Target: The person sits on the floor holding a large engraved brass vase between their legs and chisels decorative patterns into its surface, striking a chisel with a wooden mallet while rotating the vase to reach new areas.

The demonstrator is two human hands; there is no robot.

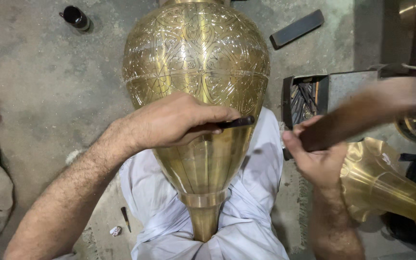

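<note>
Big brass vase (pixel 196 62) lying across lap on white cloth (pixel 261 192), upper body already covered in engraved pattern, lower taper plain. Left hand (pixel 174 120) clamped on dark chisel (pixel 234 123) against vase; right hand (pixel 316 159) gripping blurred wooden mallet (pixel 362 113). Tool box (pixel 309 98) beside.

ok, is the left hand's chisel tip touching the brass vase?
Cannot tell. In the head view the left hand holds the dark chisel across the vase, its tip overlapping the vase's edge, but no contact or gap shows plainly.
</note>
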